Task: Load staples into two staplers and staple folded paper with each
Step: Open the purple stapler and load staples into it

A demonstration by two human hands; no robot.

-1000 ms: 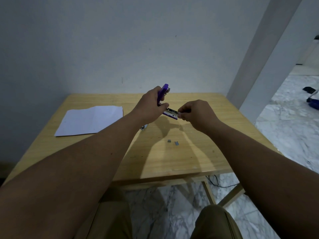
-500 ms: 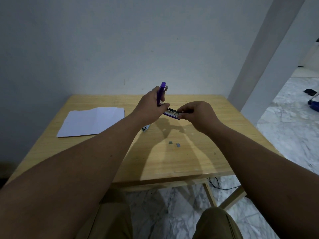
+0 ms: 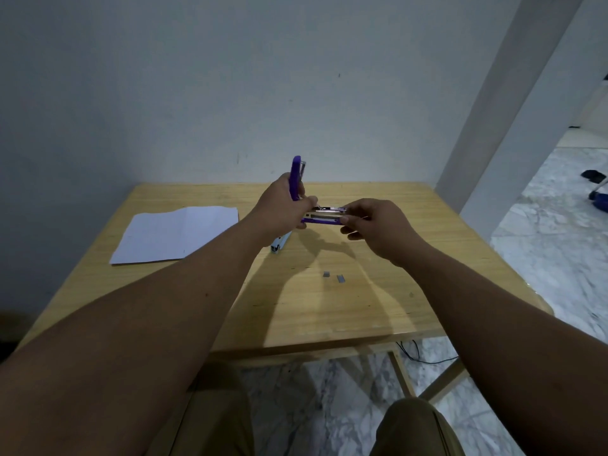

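Observation:
A purple stapler [image 3: 324,216] is held open above the middle of the wooden table [image 3: 329,304], its lid standing upright and its metal magazine lying level. My left hand [image 3: 283,209] grips it at the hinge end. My right hand [image 3: 378,225] pinches the front end of the magazine and base. A light blue stapler [image 3: 279,243] lies on the table under my left wrist, mostly hidden. Two small grey staple strips [image 3: 334,276] lie on the table in front of my hands. A white sheet of paper [image 3: 177,233] with a fold crease lies flat at the left.
The table stands against a white wall, with a white pillar at its far right corner. Marble floor shows to the right and below, where a black cable [image 3: 424,355] hangs under the table's front edge. A blue object [image 3: 600,200] sits on the floor at far right.
The purple stapler's magazine has swung from tilted to level, and its lid stands more upright. My right hand shifted slightly right along the front end. The view rose a little.

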